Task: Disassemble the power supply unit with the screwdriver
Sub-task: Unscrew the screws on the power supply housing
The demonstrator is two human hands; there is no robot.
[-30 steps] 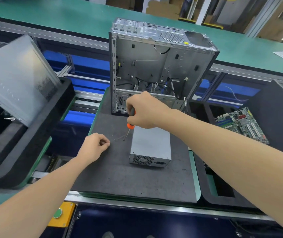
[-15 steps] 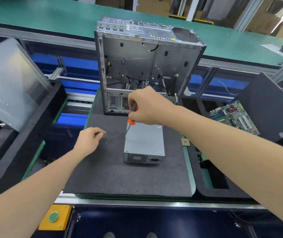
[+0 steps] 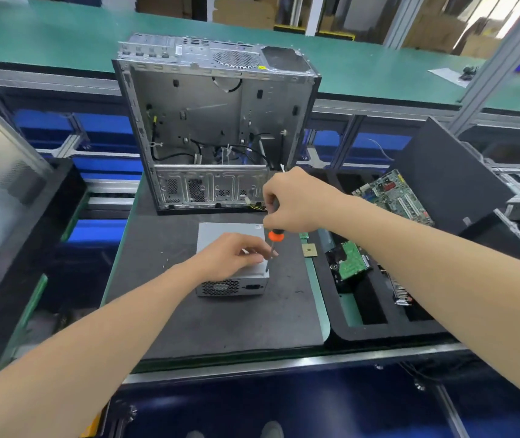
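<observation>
The power supply unit (image 3: 220,230) lay on the mat (image 3: 220,324), long axis near to far. The right hand (image 3: 296,200) gripped the screwdriver (image 3: 275,237) upright over its near right corner; the left hand (image 3: 230,256) rested on top, whether pinching the shaft I could not tell

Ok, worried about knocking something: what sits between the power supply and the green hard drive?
Head view: a small square chip beside the mat, plus the screwdriver shaft.

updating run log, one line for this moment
right hand: grips orange-collared screwdriver | left hand: rests on grey metal power supply box
</observation>
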